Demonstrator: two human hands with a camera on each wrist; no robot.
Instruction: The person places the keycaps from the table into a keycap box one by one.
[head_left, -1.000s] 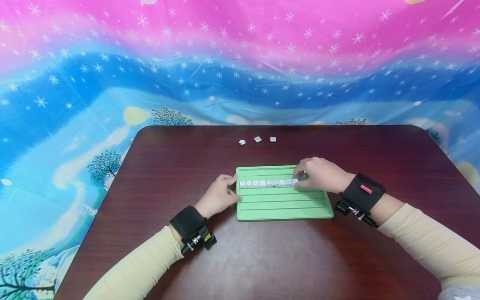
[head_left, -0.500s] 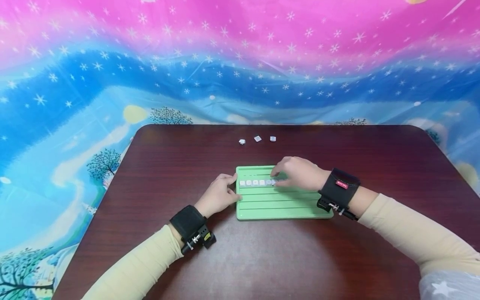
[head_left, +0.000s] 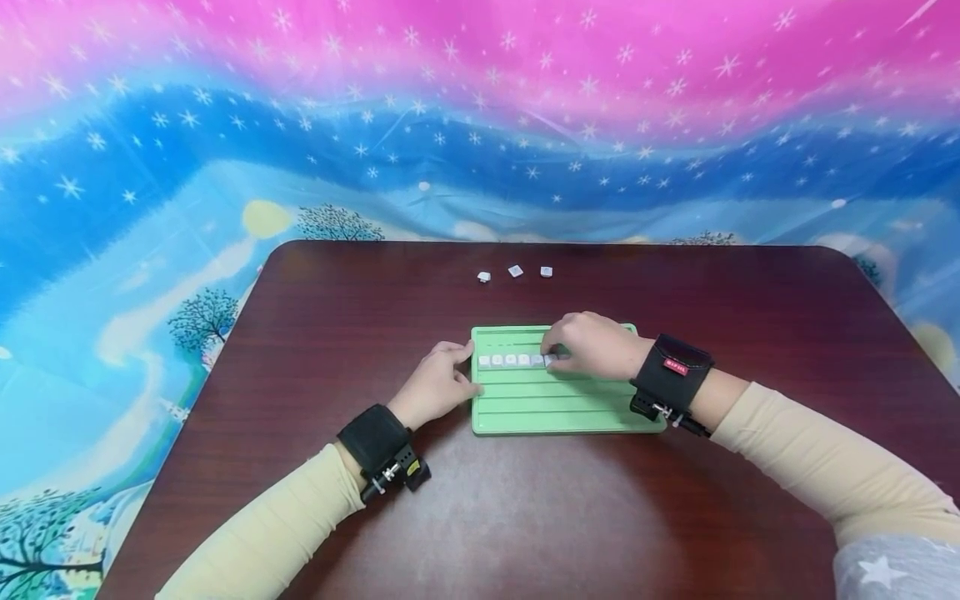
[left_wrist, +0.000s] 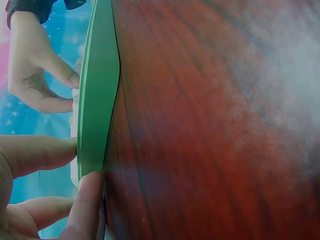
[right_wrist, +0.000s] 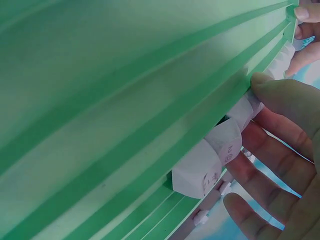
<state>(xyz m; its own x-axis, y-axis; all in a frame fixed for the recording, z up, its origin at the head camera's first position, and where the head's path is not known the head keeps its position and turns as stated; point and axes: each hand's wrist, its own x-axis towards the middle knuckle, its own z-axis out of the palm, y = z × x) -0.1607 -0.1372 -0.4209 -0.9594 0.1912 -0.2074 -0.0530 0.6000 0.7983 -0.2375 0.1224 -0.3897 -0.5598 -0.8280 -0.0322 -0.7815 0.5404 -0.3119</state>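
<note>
A green ridged tray (head_left: 555, 421) lies on the table, with a row of white and greyish keycaps (head_left: 512, 360) in one of its upper grooves. My left hand (head_left: 435, 385) grips the tray's left edge; in the left wrist view, fingertips (left_wrist: 91, 180) touch its side wall. Over the middle of the row, my right hand (head_left: 596, 343) pinches a keycap between thumb and fingers. The right wrist view shows the thumb (right_wrist: 262, 82) on the near side of the row and the fingers behind. One keycap (right_wrist: 227, 142) there bears a 2 and an @ sign. The hand covers the row's right part in the head view.
Three loose keycaps, one at the left (head_left: 483, 277), one in the middle (head_left: 515, 271) and one at the right (head_left: 546, 272), lie beyond the tray on the dark wooden table (head_left: 360, 300). A patterned cloth (head_left: 480, 125) hangs behind the far table edge.
My right hand has moved left along the row, from its right end to its middle, and has stayed there since half a second ago. My left hand keeps its place on the tray's edge.
</note>
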